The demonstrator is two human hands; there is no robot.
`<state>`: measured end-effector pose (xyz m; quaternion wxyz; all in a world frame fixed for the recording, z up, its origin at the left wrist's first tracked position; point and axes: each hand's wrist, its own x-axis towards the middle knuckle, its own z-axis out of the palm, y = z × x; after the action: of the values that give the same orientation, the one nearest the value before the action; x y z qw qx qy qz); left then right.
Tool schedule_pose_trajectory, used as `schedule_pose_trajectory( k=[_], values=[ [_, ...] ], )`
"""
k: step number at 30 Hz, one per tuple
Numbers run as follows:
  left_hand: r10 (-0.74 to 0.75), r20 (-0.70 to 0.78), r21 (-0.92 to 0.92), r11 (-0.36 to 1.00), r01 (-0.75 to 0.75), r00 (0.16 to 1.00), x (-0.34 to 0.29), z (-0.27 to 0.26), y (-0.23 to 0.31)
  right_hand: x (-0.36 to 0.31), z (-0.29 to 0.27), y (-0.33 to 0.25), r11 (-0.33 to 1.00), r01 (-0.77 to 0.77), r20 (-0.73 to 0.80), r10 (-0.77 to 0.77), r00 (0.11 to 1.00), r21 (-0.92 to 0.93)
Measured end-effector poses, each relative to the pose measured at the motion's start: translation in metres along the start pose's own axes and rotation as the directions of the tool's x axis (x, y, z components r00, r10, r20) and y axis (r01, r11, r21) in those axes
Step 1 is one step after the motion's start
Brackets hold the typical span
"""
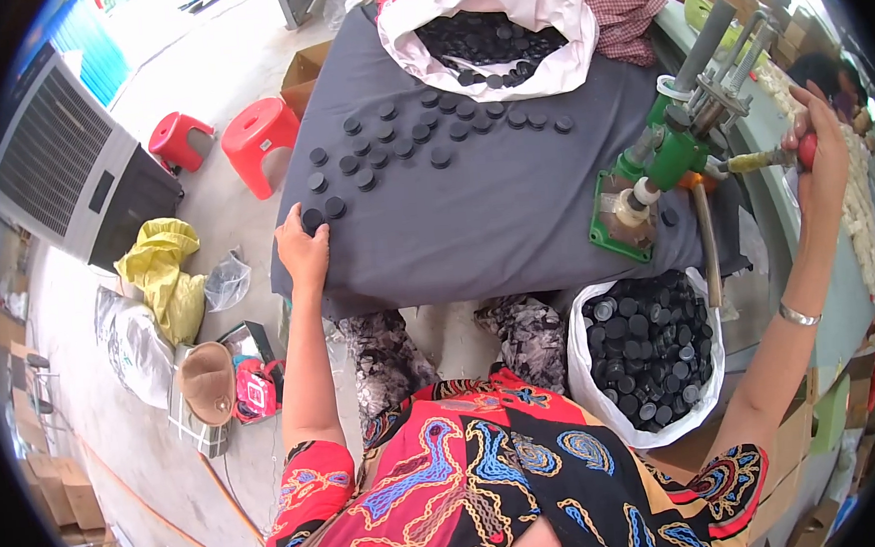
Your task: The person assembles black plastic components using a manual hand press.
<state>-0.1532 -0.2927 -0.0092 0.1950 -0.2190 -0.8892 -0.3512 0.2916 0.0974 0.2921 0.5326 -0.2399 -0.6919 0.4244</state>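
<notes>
At the left edge of the grey-covered table, my left hand point(304, 254) pinches a round black cap point(313, 220). Right beside it lies another black cap point(335, 208), and several more are scattered farther back across the cloth. Out to the right, my right hand point(826, 154) is wrapped round the red knob point(808, 150) at the end of a lever point(757, 162). That lever belongs to a green hand press point(673, 157) standing on the table's right side. A pale round fitting point(634, 204) sits on the press's base.
A white sack point(583, 39) of black caps stands at the table's back. Another white sack point(581, 385), also full of caps, is below the front right edge. A hammer point(708, 247) hangs over that edge. Red stools point(254, 144) and an air cooler point(59, 146) stand left.
</notes>
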Motion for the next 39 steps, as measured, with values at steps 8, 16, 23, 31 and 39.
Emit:
schedule_pose_trajectory(
  k=[8, 16, 23, 31, 39],
  values=[
    [0.004, -0.024, 0.020, 1.000, -0.004, 1.000, 0.005, 0.005, -0.021, 0.004, 0.013, 0.005, 0.997, 0.058, 0.009, -0.058, 0.998, -0.045],
    [0.414, 0.207, -0.626, 0.752, -0.205, 0.886, -0.056, 0.027, 0.218, 0.010, 0.003, 0.002, 0.999, -0.010, -0.020, 0.011, 1.000, 0.052],
    [0.650, 0.292, -0.734, 0.623, -0.272, 0.701, -0.108, 0.110, 0.334, 0.012, 0.014, 0.001, 1.000, 0.003, -0.024, -0.002, 1.000, 0.023],
    [0.679, 0.253, -0.697, 0.622, -0.357, 0.690, -0.115, 0.141, 0.359, 0.000, 0.029, -0.014, 0.998, 0.028, -0.159, -0.037, 0.987, -0.057],
    [0.620, 0.286, -0.707, 0.651, -0.276, 0.730, -0.121, 0.152, 0.373, -0.005, 0.013, -0.001, 0.999, 0.039, -0.067, -0.038, 0.997, 0.012]
  ],
)
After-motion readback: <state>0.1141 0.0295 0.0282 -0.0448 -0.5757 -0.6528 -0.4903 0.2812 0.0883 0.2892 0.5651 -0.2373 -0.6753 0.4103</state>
